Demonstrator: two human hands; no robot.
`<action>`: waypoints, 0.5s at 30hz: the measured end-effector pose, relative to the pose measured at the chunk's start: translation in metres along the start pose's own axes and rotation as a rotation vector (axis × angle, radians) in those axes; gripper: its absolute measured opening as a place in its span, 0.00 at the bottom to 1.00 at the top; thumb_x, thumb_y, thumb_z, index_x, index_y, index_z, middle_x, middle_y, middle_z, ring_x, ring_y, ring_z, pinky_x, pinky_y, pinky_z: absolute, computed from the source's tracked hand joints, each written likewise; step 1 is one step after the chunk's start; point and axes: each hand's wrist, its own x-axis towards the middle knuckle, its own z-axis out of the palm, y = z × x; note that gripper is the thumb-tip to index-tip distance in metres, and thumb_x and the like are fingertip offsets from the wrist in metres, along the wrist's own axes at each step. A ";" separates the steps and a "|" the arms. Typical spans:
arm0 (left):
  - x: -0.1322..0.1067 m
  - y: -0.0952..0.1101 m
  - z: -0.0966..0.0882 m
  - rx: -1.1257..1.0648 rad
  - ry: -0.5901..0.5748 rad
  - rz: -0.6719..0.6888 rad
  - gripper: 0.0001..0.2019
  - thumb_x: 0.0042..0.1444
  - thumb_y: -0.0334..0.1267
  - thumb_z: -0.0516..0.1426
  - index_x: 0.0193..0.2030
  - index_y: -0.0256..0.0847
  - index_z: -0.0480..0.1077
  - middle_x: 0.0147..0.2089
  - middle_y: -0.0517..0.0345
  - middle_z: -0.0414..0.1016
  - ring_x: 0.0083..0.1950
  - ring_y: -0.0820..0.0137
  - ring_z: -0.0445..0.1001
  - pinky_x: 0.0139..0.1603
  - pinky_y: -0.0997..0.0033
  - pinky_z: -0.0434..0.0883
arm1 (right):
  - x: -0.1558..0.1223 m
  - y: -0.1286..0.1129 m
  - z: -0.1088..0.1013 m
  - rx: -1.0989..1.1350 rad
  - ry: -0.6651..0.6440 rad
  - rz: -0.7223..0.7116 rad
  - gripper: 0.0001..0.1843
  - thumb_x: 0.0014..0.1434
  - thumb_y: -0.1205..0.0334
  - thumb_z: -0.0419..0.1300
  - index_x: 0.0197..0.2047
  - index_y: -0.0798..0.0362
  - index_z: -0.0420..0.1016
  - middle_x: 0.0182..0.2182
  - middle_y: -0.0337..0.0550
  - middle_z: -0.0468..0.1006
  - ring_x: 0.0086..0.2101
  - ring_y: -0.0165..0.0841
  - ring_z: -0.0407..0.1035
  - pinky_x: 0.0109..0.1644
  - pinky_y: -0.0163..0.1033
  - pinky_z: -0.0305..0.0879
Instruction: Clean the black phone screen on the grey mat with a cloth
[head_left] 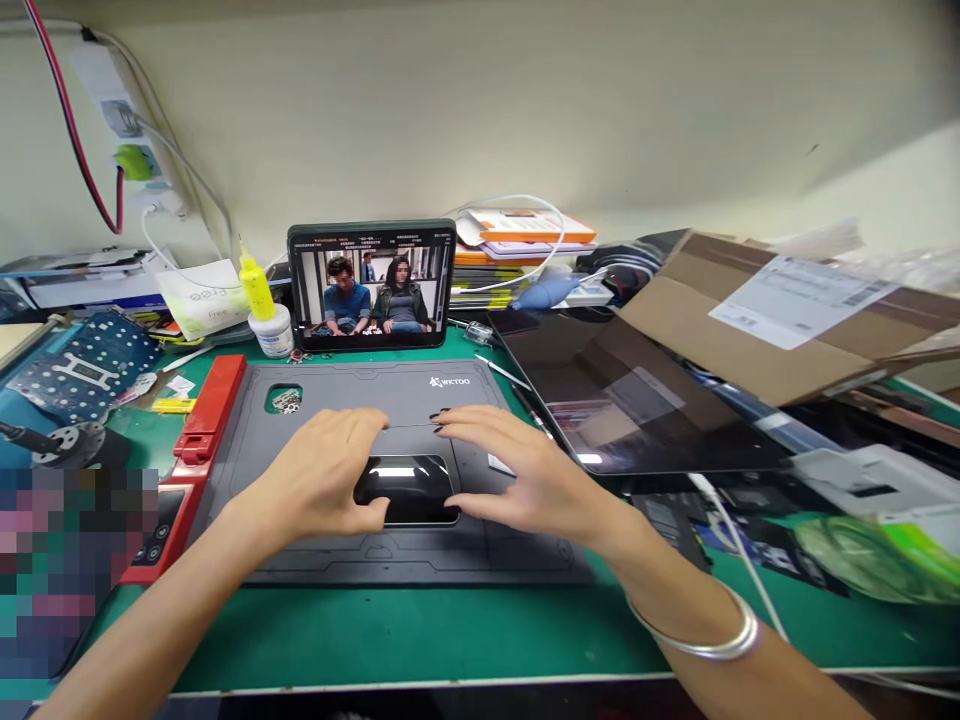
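A black smartphone with a glossy dark face lies sideways on a grey work mat. My left hand curves around its left end, the thumb at the near edge and the fingers beyond the far edge. My right hand is at the other end, its thumb by the near right corner. The right fingers reach past the far edge, spread from the thumb. Both hands look open, in a loose C shape. Whether either thumb presses on the phone is hard to see.
A tablet playing a video stands behind the mat. Left are a red device, a yellow bottle and a white jar. Right are a large black glossy panel, a cardboard box and a white cable.
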 end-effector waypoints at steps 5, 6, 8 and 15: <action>-0.004 -0.006 0.009 -0.024 0.066 0.058 0.29 0.47 0.37 0.61 0.56 0.33 0.60 0.55 0.39 0.73 0.53 0.52 0.74 0.52 0.54 0.71 | 0.001 -0.006 0.004 -0.022 -0.023 -0.006 0.26 0.56 0.62 0.68 0.57 0.56 0.68 0.57 0.57 0.71 0.57 0.48 0.65 0.58 0.56 0.68; -0.005 -0.007 0.009 -0.028 0.064 0.065 0.29 0.47 0.37 0.61 0.56 0.33 0.60 0.55 0.40 0.73 0.53 0.53 0.74 0.52 0.54 0.71 | 0.001 -0.007 0.005 -0.033 -0.027 -0.012 0.26 0.56 0.63 0.67 0.57 0.57 0.68 0.55 0.57 0.72 0.56 0.48 0.66 0.57 0.56 0.68; -0.008 -0.008 0.008 -0.030 0.041 0.069 0.29 0.48 0.37 0.61 0.57 0.33 0.60 0.54 0.41 0.74 0.52 0.53 0.74 0.52 0.54 0.71 | 0.001 -0.008 0.004 -0.058 -0.039 -0.026 0.25 0.56 0.63 0.66 0.56 0.58 0.69 0.52 0.56 0.75 0.53 0.47 0.69 0.55 0.56 0.69; -0.030 -0.027 -0.003 -0.031 -0.106 -0.069 0.30 0.51 0.40 0.62 0.59 0.32 0.60 0.56 0.40 0.73 0.56 0.53 0.73 0.55 0.53 0.70 | -0.001 -0.004 -0.004 -0.081 -0.119 -0.044 0.21 0.60 0.64 0.61 0.56 0.57 0.70 0.50 0.54 0.75 0.50 0.46 0.68 0.52 0.54 0.69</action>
